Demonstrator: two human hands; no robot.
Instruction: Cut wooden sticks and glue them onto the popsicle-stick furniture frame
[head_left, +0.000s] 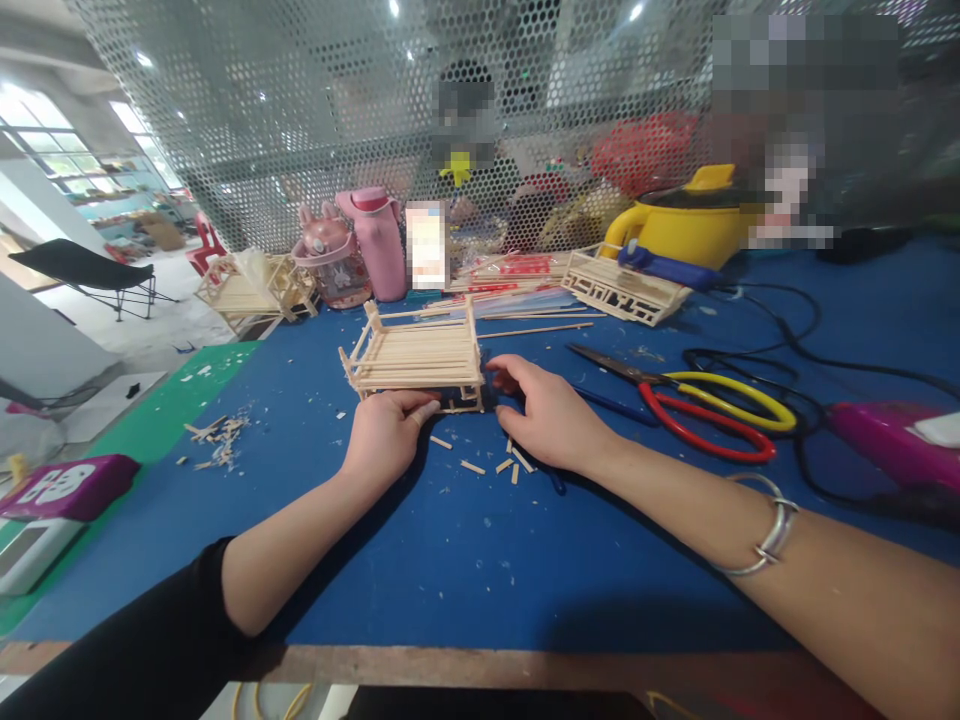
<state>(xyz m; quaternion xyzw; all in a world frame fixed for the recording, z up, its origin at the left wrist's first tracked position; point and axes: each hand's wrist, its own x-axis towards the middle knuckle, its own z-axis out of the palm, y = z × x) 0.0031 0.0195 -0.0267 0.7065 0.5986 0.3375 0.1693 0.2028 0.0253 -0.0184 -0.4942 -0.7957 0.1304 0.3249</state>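
A small bed-like model made of thin wooden sticks (420,352) stands on the blue mat in front of me, its slatted top facing up and short posts at its corners. My left hand (390,430) is at its lower front edge, thumb and fingers closed on the frame there. Just off the model's right end is my right hand (551,412), fingers curved with a gap between thumb and forefinger and nothing visible in them. Short cut stick pieces (514,472) lie between the hands. A blue rod (615,404) lies partly behind my right hand.
Large scissors with red and yellow handles (709,415) lie right, near black cables (802,330). Behind are a second stick model (626,288), a yellow pot (686,230), loose sticks (517,268) and a pink bottle (381,245). Wood scraps (219,440) lie left.
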